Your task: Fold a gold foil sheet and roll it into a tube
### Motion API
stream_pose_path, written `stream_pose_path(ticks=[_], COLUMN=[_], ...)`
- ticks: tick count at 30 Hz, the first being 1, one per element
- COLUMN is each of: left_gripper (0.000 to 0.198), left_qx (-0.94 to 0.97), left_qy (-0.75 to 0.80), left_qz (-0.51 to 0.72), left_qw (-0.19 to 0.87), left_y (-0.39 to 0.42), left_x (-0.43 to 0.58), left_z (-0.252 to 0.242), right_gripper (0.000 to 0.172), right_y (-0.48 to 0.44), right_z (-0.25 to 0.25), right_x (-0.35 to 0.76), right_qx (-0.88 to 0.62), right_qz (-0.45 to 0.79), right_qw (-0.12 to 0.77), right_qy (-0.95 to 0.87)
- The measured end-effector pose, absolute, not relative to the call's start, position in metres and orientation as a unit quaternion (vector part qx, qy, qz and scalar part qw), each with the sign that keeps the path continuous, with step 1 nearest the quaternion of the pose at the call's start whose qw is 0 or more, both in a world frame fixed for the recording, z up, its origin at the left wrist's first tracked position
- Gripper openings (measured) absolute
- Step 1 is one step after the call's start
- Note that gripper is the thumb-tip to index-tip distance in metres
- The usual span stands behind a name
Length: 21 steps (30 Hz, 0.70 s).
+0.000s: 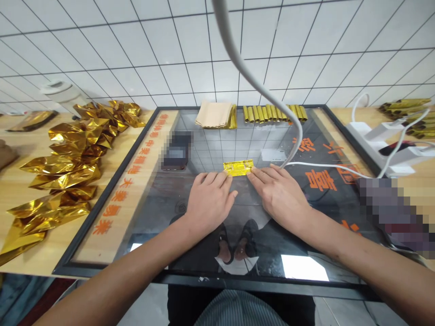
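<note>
A small folded piece of gold foil paper (238, 168) lies on the dark glass panel (204, 203) in front of me. My left hand (209, 197) rests palm down, its fingertips on the foil's left end and its thumb held apart. At the right end, my right hand (280, 192) lies with its fingers stretched out, the fingertips touching the foil's edge. Both hands press from above and neither is wrapped around the foil. Behind it are a stack of pale-backed gold paper sheets (215, 115) and a row of rolled gold paper tubes (263, 114).
Folded gold foil ingots (64, 170) crowd the table on the left. A phone (176, 151) lies on the glass. A thick pale hose (249, 72) hangs down across the view. To the right are a power strip (380, 149), cables and more gold tubes (421, 124).
</note>
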<state>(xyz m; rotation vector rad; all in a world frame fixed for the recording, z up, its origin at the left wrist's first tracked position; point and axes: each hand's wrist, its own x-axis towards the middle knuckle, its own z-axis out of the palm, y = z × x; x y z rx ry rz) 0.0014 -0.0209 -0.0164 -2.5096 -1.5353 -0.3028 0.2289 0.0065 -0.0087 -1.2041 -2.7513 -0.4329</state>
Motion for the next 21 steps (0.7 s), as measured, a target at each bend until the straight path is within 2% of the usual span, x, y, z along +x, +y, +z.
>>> stream_pose_path(ticks=[12, 18, 21], left_gripper=[0.039, 0.037, 0.039], left_qx=[-0.853, -0.859, -0.861], left_qy=[-0.505, -0.495, -0.492], left_qz=[-0.100, -0.100, -0.091], left_qw=[0.085, 0.087, 0.090], left_y=[-0.018, -0.007, -0.005], left_x=[-0.002, 0.005, 0.009], left_z=[-0.017, -0.017, -0.017], right_gripper=[0.036, 0.043, 0.041], right_y=[0.009, 0.012, 0.012], right_z=[-0.006, -0.005, -0.003], right_x=[0.225, 0.213, 0.209], right_qx=[-0.406, -0.401, -0.409], right_qz=[-0.132, -0.149, -0.155], right_qw=[0.040, 0.033, 0.029], right_qy=[-0.903, -0.903, -0.899])
